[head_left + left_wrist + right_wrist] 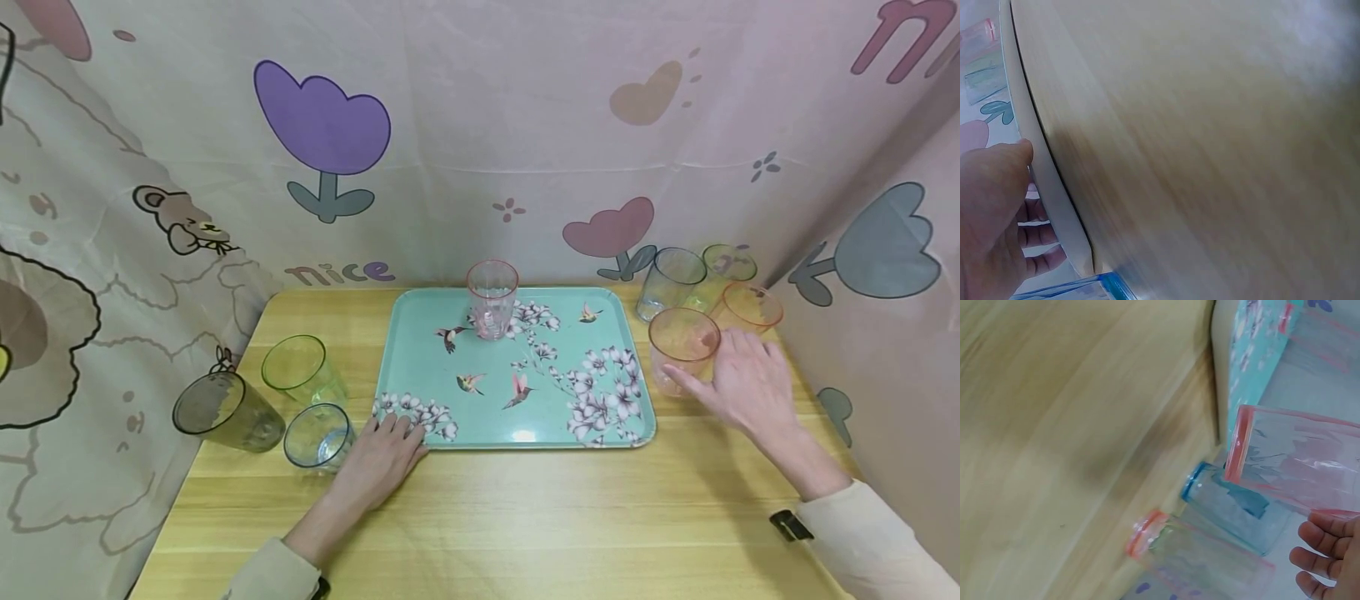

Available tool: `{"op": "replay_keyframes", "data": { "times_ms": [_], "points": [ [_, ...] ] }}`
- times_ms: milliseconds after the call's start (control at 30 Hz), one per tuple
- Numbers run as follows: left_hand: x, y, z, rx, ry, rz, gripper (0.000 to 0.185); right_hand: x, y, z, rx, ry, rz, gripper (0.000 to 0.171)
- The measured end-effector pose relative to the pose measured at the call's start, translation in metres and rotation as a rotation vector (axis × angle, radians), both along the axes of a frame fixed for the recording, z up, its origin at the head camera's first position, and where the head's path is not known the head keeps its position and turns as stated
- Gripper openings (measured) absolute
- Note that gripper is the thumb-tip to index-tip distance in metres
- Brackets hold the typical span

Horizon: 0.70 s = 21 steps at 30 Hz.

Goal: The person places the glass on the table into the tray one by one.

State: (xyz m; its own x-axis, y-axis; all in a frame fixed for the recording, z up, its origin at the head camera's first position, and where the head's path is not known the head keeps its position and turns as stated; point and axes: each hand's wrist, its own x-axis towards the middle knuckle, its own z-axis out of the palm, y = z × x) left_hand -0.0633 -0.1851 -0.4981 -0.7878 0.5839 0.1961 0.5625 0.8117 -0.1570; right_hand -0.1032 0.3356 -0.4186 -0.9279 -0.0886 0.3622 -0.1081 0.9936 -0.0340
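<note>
Holding a pink clear glass just right of the tray is my right hand; its thumb lies across the glass's near side, the fingers on its right. The right wrist view shows the fingers beside this glass. My left hand rests on the front left corner of the mint-green tray, which is printed with birds and flowers. In the left wrist view its thumb and fingertips touch the tray's rim. Another pink glass stands upright at the back of the tray.
A blue glass, a green glass and an orange glass stand at the right rear. Left of the tray are a green glass, a dark grey glass and a blue-rimmed glass. Printed curtains enclose the wooden table.
</note>
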Motion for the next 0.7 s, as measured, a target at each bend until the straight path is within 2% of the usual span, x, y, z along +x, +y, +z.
{"op": "replay_keyframes", "data": {
  "times_ms": [500,700],
  "points": [
    [0.000,0.000,-0.001,0.000,-0.021,0.005,0.027,-0.001,-0.018,0.011,0.038,0.005,0.059,0.085],
    [0.000,-0.001,-0.002,0.011,-0.015,-0.001,0.027,-0.002,-0.028,0.015,0.018,-0.032,0.067,0.082]
  ]
}}
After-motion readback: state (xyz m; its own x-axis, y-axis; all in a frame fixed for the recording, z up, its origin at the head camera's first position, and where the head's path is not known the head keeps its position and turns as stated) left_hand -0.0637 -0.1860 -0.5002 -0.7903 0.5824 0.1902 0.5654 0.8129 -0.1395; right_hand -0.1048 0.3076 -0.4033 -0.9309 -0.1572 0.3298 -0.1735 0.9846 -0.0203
